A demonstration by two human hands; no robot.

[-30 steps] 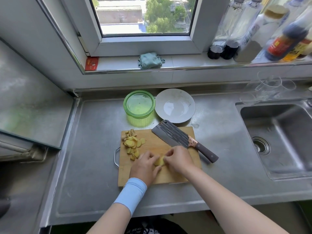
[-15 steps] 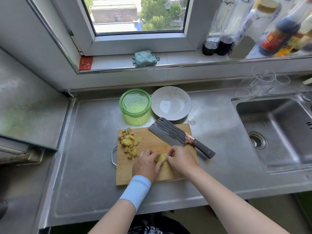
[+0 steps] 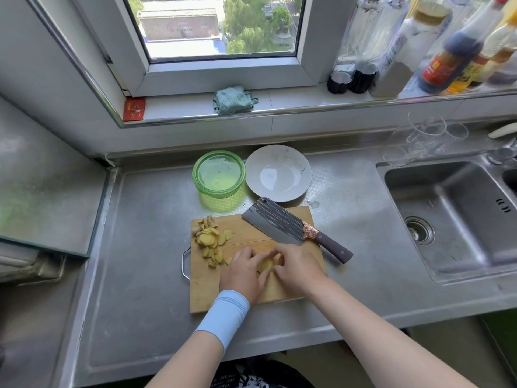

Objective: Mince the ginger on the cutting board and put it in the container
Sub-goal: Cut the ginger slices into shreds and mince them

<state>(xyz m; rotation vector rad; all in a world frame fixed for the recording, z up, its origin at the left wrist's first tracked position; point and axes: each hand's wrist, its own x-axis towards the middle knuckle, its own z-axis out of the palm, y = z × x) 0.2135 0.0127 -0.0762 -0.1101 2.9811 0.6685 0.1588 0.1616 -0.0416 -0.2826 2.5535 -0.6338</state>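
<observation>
Head view, left hand (image 3: 242, 273) and right hand (image 3: 298, 271) pinching flat ginger slices (image 3: 265, 265) on wooden cutting board (image 3: 204, 293)

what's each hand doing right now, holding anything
Left hand: fingers curled around the stack of ginger slices.
Right hand: pinching the same stack of ginger slices from the other side.

Steel counter (image 3: 140, 247) with wooden cutting board (image 3: 204, 292), green container (image 3: 218, 195), white plate (image 3: 279, 175), clear glasses (image 3: 425, 135).
</observation>
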